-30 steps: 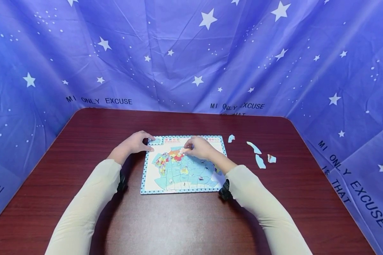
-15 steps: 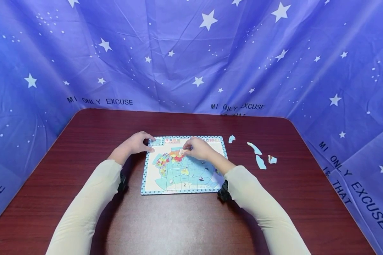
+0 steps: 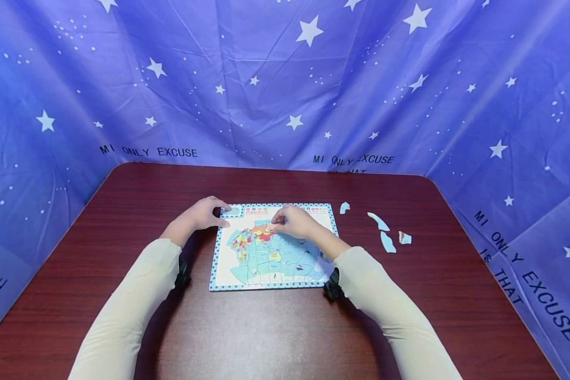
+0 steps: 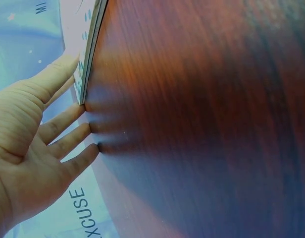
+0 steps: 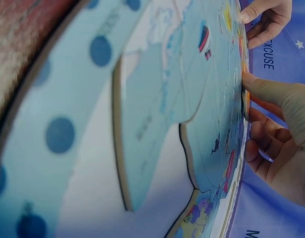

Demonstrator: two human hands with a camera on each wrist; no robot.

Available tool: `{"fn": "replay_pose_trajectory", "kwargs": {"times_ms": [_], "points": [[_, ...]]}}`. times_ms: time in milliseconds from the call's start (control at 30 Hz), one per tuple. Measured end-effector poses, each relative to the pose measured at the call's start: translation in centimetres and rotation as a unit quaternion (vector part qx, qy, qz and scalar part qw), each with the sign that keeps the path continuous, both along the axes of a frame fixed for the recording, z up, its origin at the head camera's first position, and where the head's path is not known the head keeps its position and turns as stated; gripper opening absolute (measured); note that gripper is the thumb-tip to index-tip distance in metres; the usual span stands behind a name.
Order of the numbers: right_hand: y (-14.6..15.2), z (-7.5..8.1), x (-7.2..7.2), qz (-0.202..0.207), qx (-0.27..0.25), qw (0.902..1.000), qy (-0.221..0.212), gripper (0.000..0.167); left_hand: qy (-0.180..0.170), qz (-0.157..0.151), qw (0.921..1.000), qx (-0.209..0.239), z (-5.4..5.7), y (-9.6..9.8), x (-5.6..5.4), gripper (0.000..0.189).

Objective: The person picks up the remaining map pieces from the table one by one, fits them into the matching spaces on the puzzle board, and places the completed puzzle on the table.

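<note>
A world map jigsaw board (image 3: 215, 264) with a dotted blue border lies on the table, much of it filled with pieces. My right hand (image 3: 294, 220) is over its upper middle, thumb and index finger pinching a puzzle piece (image 3: 270, 227) beside the orange and red part of the map. In the right wrist view this puzzle piece (image 5: 245, 108) shows edge-on, and the remaining fingers curl behind it. My left hand (image 3: 204, 212) is at the top left corner. The left wrist view has its thumb on the board (image 4: 86, 74), with the other fingers stretched out to the table.
Right of the board lie several loose pieces: a small one (image 3: 344, 207) near the corner, two long ones (image 3: 378, 221) and one with brown (image 3: 405, 237). White backing (image 5: 167, 163) shows between pieces at the board's right. A starry blue curtain (image 3: 266, 105) surrounds the dark red table (image 3: 266, 332).
My right fingertips have moved slightly left and down with the puzzle piece, which now shows less above the map. My left hand has kept its place at the corner.
</note>
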State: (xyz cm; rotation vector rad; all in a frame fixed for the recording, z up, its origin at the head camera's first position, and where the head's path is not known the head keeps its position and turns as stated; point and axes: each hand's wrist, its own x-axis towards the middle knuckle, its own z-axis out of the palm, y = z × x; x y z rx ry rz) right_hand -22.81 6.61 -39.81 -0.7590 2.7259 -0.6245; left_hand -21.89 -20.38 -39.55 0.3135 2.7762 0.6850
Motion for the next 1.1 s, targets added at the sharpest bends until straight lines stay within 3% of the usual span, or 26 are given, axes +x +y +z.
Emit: {"fn": "replay_pose_trajectory", "kwargs": {"times_ms": [433,1100], "points": [[0.23,0.29,0.18,0.018,-0.011,0.9996,-0.019,0.024,0.0,-0.006,1.0,0.003,-0.13,-0.12,-0.02,0.049],[-0.04,0.13,0.2,0.004,0.009,0.9999,0.012,0.018,0.001,-0.004,1.0,0.008,-0.21,-0.1,-0.07,0.048]]}}
